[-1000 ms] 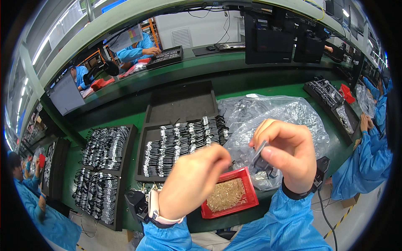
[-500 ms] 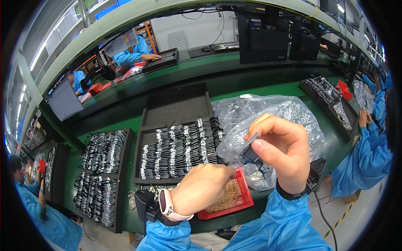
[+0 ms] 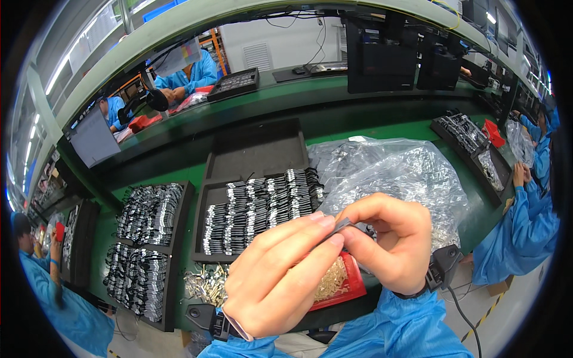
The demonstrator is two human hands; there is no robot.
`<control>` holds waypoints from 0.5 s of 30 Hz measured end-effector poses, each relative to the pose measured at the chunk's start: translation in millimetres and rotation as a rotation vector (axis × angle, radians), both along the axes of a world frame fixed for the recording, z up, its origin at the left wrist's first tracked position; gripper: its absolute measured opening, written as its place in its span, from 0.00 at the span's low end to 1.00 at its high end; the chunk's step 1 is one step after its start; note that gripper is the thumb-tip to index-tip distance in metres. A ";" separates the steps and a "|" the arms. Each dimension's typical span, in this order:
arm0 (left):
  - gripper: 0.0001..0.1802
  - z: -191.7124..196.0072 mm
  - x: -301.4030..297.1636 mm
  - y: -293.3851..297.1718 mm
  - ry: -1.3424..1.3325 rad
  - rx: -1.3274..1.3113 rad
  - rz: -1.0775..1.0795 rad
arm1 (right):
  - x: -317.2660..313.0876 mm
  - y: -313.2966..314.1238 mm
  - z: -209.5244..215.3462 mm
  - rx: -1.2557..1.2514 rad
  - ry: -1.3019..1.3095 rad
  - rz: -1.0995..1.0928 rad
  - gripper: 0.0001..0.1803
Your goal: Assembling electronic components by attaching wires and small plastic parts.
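Observation:
My left hand (image 3: 277, 274) and my right hand (image 3: 394, 241) meet fingertip to fingertip in front of me. Pinched between them is a small dark grey flat part (image 3: 342, 225). Whether my left fingers also hold a tiny piece cannot be made out. Under my hands sits a red tray (image 3: 359, 287) with many small tan pieces (image 3: 332, 279), partly covered by my left hand. Beside it, a pile of small gold and silver metal pieces (image 3: 206, 285) lies left of my left hand.
Beyond my hands, a black foam tray (image 3: 202, 258) holds rows of small black cabled parts. Another full black tray (image 3: 173, 253) stands to its left. A clear plastic bag (image 3: 412, 170) spreads at the right. Co-workers in blue sit on both sides and across the bench.
My left hand has come up out of the red tray to meet my right fingers. My right hand has lowered toward it with the grey part and turned it.

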State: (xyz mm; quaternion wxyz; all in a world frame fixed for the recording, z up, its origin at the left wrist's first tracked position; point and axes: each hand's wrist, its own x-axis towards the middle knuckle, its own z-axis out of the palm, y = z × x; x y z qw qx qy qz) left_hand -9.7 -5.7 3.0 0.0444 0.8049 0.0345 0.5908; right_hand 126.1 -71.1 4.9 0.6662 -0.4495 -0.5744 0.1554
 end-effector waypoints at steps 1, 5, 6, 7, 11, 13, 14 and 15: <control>0.18 -0.3 0.6 -0.2 0.010 0.027 0.001 | -0.2 -1.0 0.9 0.013 -0.054 -0.012 0.06; 0.17 -2.1 3.5 -0.3 -0.001 0.026 0.010 | 1.3 -2.5 1.4 0.019 -0.100 -0.027 0.06; 0.17 -2.1 3.3 -0.6 -0.001 0.027 0.010 | 1.3 -3.2 2.4 0.018 -0.107 -0.028 0.06; 0.17 -2.0 3.0 -0.9 0.004 0.032 0.013 | 1.3 -3.8 3.3 0.018 -0.114 -0.028 0.06; 0.17 -1.5 2.8 -2.3 0.007 0.032 0.032 | 1.6 -3.9 4.8 0.024 -0.130 -0.029 0.06; 0.17 -2.3 3.4 -1.1 -0.011 0.030 0.031 | 1.0 -2.3 3.9 0.058 -0.151 -0.029 0.06; 0.17 -2.8 3.3 -0.3 -0.030 0.028 0.032 | 0.2 -1.1 3.7 0.056 -0.153 -0.029 0.06; 0.17 -2.5 4.3 -1.4 -0.028 0.030 0.032 | 0.5 -1.5 3.5 0.091 -0.168 -0.033 0.07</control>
